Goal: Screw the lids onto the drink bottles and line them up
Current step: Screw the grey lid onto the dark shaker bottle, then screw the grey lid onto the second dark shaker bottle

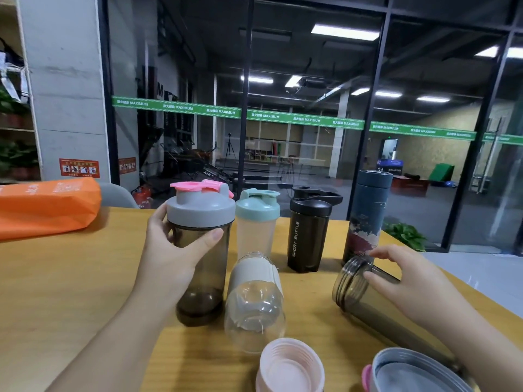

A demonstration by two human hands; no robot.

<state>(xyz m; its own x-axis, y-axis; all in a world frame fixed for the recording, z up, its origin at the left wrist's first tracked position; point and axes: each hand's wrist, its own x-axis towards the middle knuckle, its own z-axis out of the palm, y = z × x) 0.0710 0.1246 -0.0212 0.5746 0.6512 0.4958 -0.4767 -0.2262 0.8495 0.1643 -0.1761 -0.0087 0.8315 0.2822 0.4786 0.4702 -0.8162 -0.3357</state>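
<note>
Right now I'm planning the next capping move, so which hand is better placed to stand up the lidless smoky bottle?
The right hand: its fingers already rest on the lidless smoky bottle near its threaded mouth. The left hand is busy gripping the grey-lidded bottle.

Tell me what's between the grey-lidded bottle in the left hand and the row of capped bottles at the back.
Nothing visible. The left hand holds the grey-lidded bottle upright just left of the mint-lidded bottle, the row's left end. The clear bottle lies nearer the camera, off that path.
</note>
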